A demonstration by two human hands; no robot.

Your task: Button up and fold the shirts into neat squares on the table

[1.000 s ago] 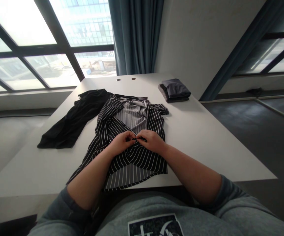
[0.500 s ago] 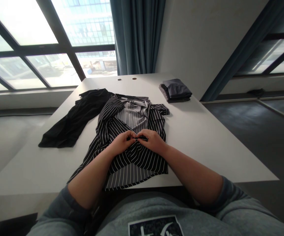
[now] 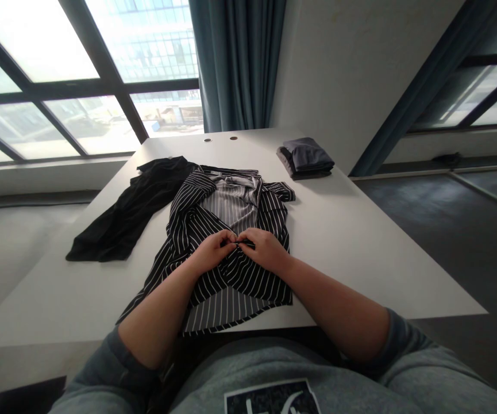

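Observation:
A black shirt with white stripes (image 3: 257, 282) lies spread on the white table in front of me, its collar toward the far side. Its upper front hangs apart and shows the greyish inner side. My left hand (image 3: 214, 250) pinches one front edge of the shirt near the middle. Right beside it, fingertips almost touching, my right hand (image 3: 262, 246) pinches the facing edge. Whether a button sits between the fingers is too small to make out. The shirt's lower hem reaches the table's near edge.
Left of the shirt lies a black garment (image 3: 131, 210), partly touching it. A stack of folded dark clothes (image 3: 306, 158) rests at the far right of the white table (image 3: 360, 259). Behind the table are a blue curtain (image 3: 239, 63) and a large window (image 3: 114, 80).
Both hands keep their pinch on the shirt front with barely any movement. The whole view has shifted very slightly.

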